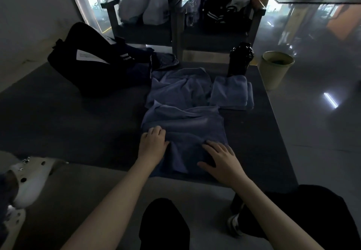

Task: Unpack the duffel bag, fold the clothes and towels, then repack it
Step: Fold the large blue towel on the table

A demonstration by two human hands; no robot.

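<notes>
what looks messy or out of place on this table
Behind the near towel, the middle towel lies rumpled and unfolded, next to a neatly folded towel. Dark clothes spill out beside the duffel bag. Nothing looks spilled or damaged.

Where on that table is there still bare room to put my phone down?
The widest bare patch of table is left of the near towel, in front of the duffel bag. A narrower strip runs along the right edge, beside the folded towel. The back middle is crowded: crumpled towel, bottle.
</notes>
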